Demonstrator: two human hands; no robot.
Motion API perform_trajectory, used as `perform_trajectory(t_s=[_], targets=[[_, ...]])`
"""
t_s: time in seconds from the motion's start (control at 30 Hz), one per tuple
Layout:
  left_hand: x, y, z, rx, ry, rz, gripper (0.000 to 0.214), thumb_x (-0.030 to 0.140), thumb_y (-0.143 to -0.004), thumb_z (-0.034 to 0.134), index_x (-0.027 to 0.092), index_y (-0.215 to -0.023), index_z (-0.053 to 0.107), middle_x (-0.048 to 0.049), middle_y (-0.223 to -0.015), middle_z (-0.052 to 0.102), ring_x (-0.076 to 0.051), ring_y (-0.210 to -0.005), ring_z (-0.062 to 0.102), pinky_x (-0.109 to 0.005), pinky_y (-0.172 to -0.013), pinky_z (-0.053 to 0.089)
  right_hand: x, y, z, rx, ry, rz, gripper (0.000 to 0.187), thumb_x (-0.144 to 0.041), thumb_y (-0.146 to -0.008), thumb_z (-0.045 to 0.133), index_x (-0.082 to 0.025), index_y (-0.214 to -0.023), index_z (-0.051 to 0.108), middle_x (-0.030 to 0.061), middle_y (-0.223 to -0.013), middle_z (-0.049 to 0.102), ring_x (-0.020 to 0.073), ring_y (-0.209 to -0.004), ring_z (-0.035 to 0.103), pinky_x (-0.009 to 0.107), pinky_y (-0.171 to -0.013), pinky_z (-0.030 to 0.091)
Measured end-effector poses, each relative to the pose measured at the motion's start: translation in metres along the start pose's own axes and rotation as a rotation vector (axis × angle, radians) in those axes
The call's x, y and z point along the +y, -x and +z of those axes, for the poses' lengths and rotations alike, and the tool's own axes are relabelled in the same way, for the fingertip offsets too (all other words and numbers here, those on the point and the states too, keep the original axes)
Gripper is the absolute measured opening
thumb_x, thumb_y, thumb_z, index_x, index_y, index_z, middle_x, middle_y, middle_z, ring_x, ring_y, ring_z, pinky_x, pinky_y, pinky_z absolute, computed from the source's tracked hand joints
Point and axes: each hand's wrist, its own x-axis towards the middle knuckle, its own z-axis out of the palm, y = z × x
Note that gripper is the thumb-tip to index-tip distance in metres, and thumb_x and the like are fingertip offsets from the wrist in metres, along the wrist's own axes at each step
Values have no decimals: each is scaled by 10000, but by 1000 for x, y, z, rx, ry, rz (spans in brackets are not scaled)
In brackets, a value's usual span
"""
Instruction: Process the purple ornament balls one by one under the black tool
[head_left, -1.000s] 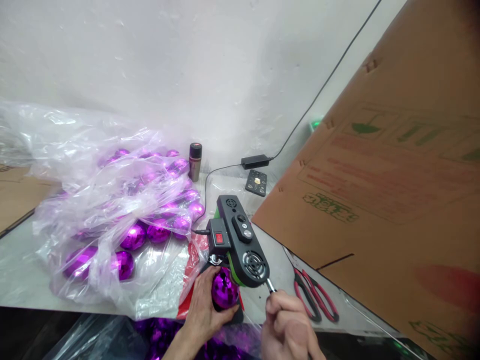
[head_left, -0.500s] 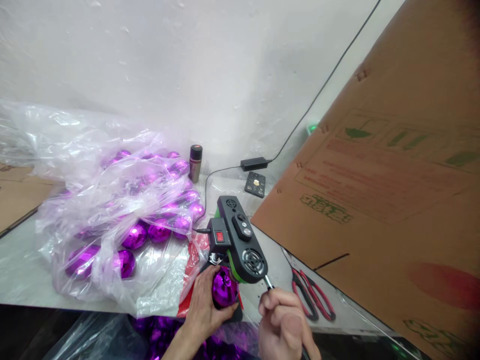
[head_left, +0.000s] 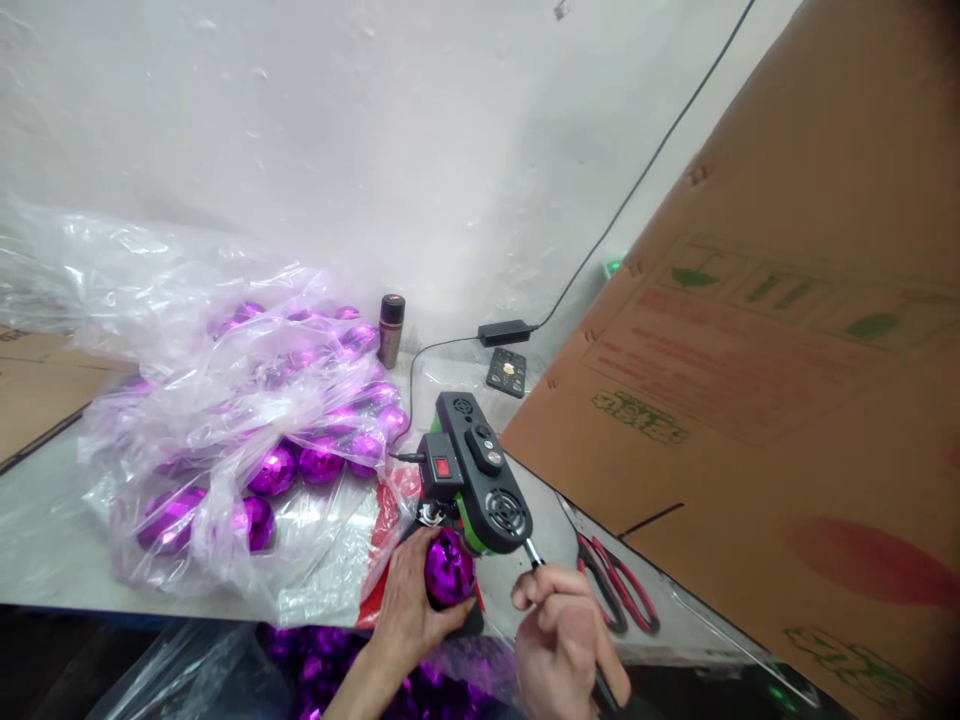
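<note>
A shiny purple faceted ball (head_left: 450,568) is gripped between the thumb and fingers of my left hand (head_left: 409,595), right at the near end of a black and green device (head_left: 484,475) with round grilles and a red switch. My right hand (head_left: 566,635) is closed around a slim tool (head_left: 534,553) with a metal shaft and a black handle. The shaft's tip meets the device's near end or passes behind it; I cannot tell which. Red plastic (head_left: 391,515) lies beside my left hand.
Clear plastic (head_left: 225,430) covers several purple balls on the left. A dark-capped bottle (head_left: 391,332), a power adapter (head_left: 504,333) and a small black card-like item (head_left: 506,372) stand or lie behind. Red-handled scissors (head_left: 615,585) rest near the large cardboard box (head_left: 750,350). More purple balls (head_left: 322,670) show below the table edge.
The view has shifted slightly. Both hands keep their grips, and the ball stays in nearly the same place beside the device. My right hand is a touch further left.
</note>
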Motion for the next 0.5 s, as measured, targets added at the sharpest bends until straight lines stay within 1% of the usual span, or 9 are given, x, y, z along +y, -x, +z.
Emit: perform_trajectory(t_s=[0.13,0.2,0.27,0.37,0.43,0.5], targets=[[2,0,0,-12,7,-19,789,240,-669,887,155,-1410,630,-195,-1355,765,-420,-1246,748,-646,-1065,628,2,5,6,24,-28,-24,561,-408,-1102,557,-204,-582,507,-17,-677,578,116,-547,590,259,-506,500],[3,-1,0,-16,11,-19,789,234,-671,880,162,-1416,629,-190,-1362,764,-417,-1253,746,-644,-1069,626,-1,3,9,43,-41,-30,566,-403,-1106,546,-205,-578,490,-21,-677,575,110,-537,583,251,-493,495],[3,-3,-1,-17,13,-14,791,230,-671,877,169,-1420,628,-185,-1361,765,-414,-1251,747,-643,-1068,627,-7,-5,10,52,-45,0,554,-381,-1093,563,-206,-573,483,-20,-662,561,107,-521,560,240,-462,459],[0,-4,2,-6,3,-12,790,231,-662,884,175,-1409,632,-182,-1343,771,-415,-1234,757,-649,-1054,635,-23,-26,10,24,-28,100,516,-328,-1061,615,-203,-576,489,-10,-641,567,96,-498,515,224,-430,389],[-4,3,5,29,-8,-4,802,239,-654,900,187,-1407,628,-179,-1345,770,-417,-1235,761,-647,-1042,647,-33,-38,11,-11,7,136,488,-305,-1046,641,-203,-589,504,-4,-618,556,115,-544,548,225,-455,386],[-9,20,8,113,-4,46,807,251,-676,911,219,-1424,610,-176,-1378,757,-417,-1271,752,-639,-1049,651,-39,-43,12,-9,21,123,483,-310,-1042,649,-203,-591,512,-2,-599,543,128,-573,566,228,-472,378]])
